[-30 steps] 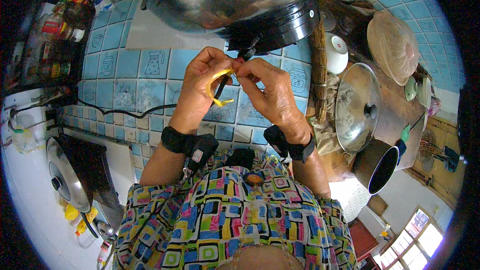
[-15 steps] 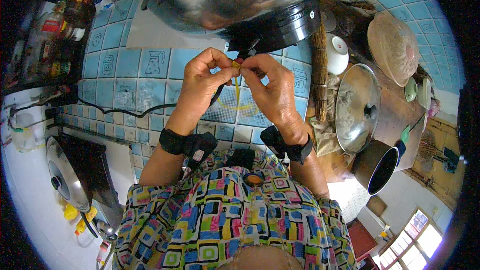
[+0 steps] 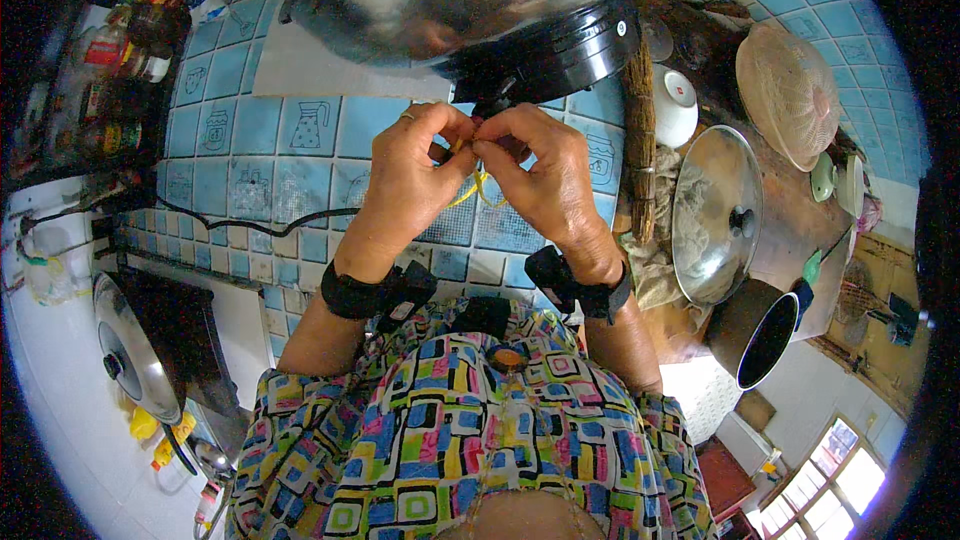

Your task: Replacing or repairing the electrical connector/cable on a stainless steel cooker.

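One left hand and one right hand pinch one yellow strip.

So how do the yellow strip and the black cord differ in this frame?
Colour: the yellow strip is bright, the black cord dark. Position: the strip shows just below the fingertips of the left hand and right hand, while the cord runs across the blue tiles and disappears behind the left hand. Extent: less of the strip shows than of the cord. Shared: both are thin, bent and partly hidden.
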Demonstrator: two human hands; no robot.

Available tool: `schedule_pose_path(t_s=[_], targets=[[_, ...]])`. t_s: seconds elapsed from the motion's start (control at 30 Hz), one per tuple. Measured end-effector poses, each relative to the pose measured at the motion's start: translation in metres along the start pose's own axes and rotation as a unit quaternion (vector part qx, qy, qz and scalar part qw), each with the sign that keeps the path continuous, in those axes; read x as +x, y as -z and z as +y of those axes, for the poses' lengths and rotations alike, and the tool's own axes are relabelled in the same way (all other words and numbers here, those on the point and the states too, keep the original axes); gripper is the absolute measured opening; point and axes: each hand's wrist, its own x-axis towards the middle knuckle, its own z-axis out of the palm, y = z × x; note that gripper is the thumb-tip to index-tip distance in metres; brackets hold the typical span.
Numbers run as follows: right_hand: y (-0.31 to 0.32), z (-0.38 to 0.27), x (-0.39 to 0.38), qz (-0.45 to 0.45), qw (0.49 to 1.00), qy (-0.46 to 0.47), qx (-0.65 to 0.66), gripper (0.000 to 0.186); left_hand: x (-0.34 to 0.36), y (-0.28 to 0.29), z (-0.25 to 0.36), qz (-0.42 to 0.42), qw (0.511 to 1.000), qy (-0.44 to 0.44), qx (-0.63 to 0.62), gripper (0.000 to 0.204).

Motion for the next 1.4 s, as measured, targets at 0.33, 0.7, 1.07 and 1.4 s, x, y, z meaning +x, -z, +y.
schedule_pose_path(t_s=[0.33, 0.7, 1.07, 1.4], targets=[[0.001, 0.003, 0.007, -0.015, 0.987, -0.068, 0.145, 0.018, -0.005, -0.001, -0.006, -0.002, 0.999, -0.013, -0.033, 0.013], [0.004, 0.012, 0.012, -0.055, 0.995, 0.005, 0.079, 0.010, -0.001, 0.007, -0.003, -0.033, 0.999, -0.032, -0.019, 0.012], [-0.004, 0.008, 0.003, -0.011, 0.998, -0.007, 0.067, 0.007, -0.004, 0.006, -0.005, -0.029, 0.993, 0.039, -0.111, 0.009], [-0.013, 0.008, -0.011, 0.074, 0.994, 0.012, 0.080, 0.013, 0.000, 0.007, 0.001, -0.017, 0.967, 0.126, -0.219, 0.006]])
